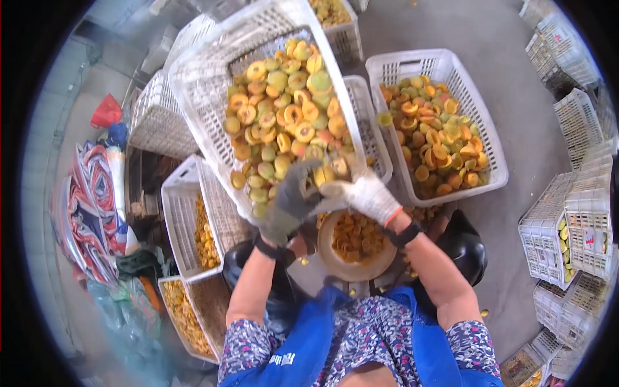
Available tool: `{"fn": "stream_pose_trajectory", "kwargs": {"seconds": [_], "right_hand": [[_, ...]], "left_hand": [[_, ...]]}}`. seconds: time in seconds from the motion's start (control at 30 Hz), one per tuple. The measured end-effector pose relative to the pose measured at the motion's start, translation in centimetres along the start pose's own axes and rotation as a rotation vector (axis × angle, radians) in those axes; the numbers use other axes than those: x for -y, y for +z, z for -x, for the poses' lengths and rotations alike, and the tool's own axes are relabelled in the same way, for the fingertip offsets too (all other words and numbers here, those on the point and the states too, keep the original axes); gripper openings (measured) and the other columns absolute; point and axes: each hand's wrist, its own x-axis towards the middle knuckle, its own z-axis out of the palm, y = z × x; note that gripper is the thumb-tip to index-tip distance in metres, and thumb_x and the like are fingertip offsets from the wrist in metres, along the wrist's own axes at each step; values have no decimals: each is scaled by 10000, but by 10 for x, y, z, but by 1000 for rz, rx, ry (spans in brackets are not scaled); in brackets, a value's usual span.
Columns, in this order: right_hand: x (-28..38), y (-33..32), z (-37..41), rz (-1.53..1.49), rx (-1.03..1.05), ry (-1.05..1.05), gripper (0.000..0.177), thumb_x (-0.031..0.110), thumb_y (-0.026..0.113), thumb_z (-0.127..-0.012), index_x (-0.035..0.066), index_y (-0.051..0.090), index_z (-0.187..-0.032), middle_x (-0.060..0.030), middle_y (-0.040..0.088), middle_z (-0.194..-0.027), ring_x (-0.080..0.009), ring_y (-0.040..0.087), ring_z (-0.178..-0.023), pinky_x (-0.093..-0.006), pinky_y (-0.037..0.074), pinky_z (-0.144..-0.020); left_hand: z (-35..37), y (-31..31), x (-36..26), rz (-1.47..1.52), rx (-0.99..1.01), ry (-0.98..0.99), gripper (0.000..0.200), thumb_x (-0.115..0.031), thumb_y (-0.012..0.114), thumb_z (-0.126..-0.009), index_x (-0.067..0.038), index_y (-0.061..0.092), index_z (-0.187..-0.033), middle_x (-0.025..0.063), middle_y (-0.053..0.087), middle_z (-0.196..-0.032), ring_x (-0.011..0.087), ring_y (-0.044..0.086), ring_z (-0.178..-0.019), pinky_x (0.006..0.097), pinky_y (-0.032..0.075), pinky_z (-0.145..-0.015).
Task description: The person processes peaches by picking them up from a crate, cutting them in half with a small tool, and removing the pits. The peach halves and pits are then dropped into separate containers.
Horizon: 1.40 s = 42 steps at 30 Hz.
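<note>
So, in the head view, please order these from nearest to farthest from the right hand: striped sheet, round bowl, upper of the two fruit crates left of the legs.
From the right hand:
1. Round bowl, below it in view.
2. Upper fruit crate, to the left.
3. Striped sheet, far left.

- The head camera looked forward and steeply down from head height.
- Left hand [290,201] and right hand [369,195] fell at close range, around mid-view.
</note>
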Motion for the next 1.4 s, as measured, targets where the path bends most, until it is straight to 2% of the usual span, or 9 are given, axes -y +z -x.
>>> {"fn": "stream_pose_trajectory", "kwargs": {"seconds": [0.03,0.13,0.37,1.0,1.1,1.2,1.27,1.37,1.4], "right_hand": [[4,-2,-1,-111,121,134,596,379,731,-782,19,541,-1218,-218,616,-1155,-340,594,-1047,-398,471,-884],[8,-2,0,-242,152,237,358,216,744,-803,57,604,-1092,-5,641,-839,-74,555,-670,-246,472,-596],[38,-6,3,-493,100,425,446,291,797,-725,64,605,-1057,12,588,-705,-64,475,-415,-209,359,-333],[20,5,4,-952,114,542,290,291,699,-823,68,638,-998,-5,611,-737,-78,516,-516,-210,416,-434],[21,3,-2,-864,109,522,294,301,687,-829,79,631,-1014,-13,609,-763,-67,533,-547,-214,418,-434],[10,-6,-12,-406,121,472,349,318,642,-883,55,568,-1101,-43,591,-702,-147,554,-511,-263,450,-436],[-30,1,-8,470,-120,-398,390,320,617,-900,19,542,-1137,-131,621,-826,-306,604,-676,-376,501,-630],[4,1,3,473,51,-308,365,242,619,-893,1,517,-1148,-188,616,-930,-394,589,-795,-433,474,-736],[17,5,6,487,12,-400,340,200,631,-883,3,522,-1138,-181,621,-902,-382,599,-767,-424,483,-702]], "left_hand": [[-1,-1,-8,-55,-16,66,564,-147,810,-714,-71,545,-1207,135,601,-1121,318,591,-1033,408,487,-892],[3,-1,-18,-93,-10,82,587,-174,828,-705,-73,550,-1212,134,594,-1150,302,603,-1042,401,496,-889],[12,16,-2,475,-45,-181,608,-124,845,-707,-36,544,-1229,86,628,-1121,180,618,-1017,307,514,-870],[12,-4,0,1353,-180,-387,583,-69,758,-762,-14,507,-1285,85,597,-1193,217,584,-1079,331,519,-901],[17,-14,18,426,-141,-236,522,-234,668,-889,-26,470,-1325,120,557,-1267,288,583,-1090,436,512,-898],[22,-19,17,1489,-232,-401,479,-274,612,-935,-42,462,-1326,121,568,-1250,274,589,-1080,435,509,-888],[24,-19,14,1490,-232,-399,474,-291,593,-947,-55,454,-1334,124,570,-1242,262,588,-1082,426,507,-884],[22,-16,10,1639,-293,-472,466,-259,587,-950,-46,446,-1340,133,567,-1245,266,591,-1087,411,506,-886],[21,-15,7,1023,-199,-390,461,-254,574,-958,-41,440,-1345,135,568,-1243,252,591,-1084,385,506,-878]]}}
